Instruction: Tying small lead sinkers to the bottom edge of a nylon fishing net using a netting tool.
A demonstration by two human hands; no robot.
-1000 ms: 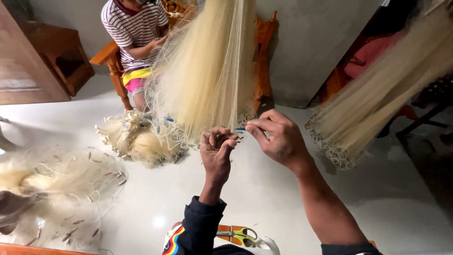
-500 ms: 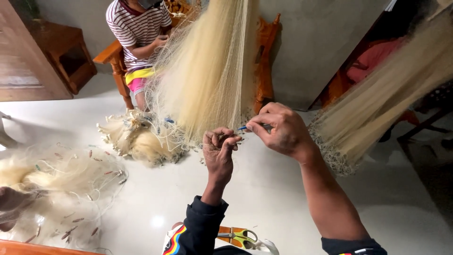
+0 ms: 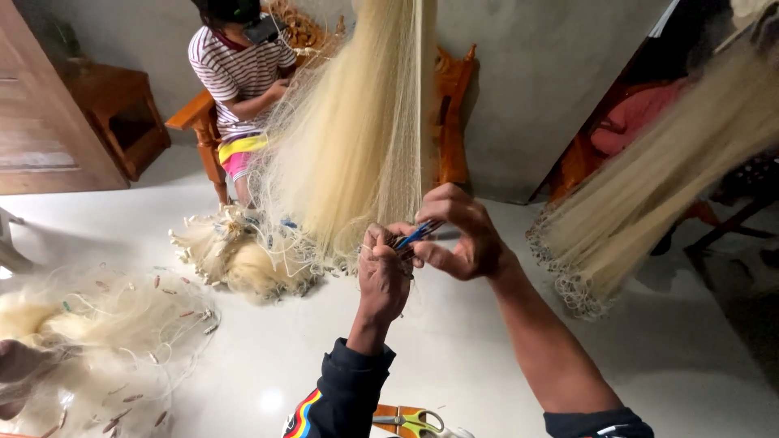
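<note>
The right hand [image 3: 458, 235] has its thumb and forefinger pinched closed on a thin blue needle [image 3: 415, 235], the other fingers curled over above it. The needle slants down to the left, its tip meeting the fingertips of the left hand [image 3: 383, 272]. That left hand is bunched tight, fingers closed on the lower edge of the hanging net [image 3: 357, 138], where a few threads gather; just what lies between those fingers is too small to make out. Both hands work close together, touching or nearly so, right at the bottom fringe of the net.

The net itself is a pale cream sheaf that falls from above the top of the picture and spreads wider as it comes down to the hands. Below and left of it, a loose heap of the same net [image 3: 235, 259] lies on the white floor [image 3: 487, 349]. A larger, thinner heap with small brown floats [image 3: 105, 357] sprawls by the floor's left edge. At the floor's near edge, between the two forearms, lie scissors with orange and green handles [image 3: 410, 420].

A second sheaf of net [image 3: 649, 195] hangs slanting at the right. Behind the middle net a person in a striped shirt [image 3: 235, 81] sits on a wooden chair [image 3: 195, 130], hands at the net.
</note>
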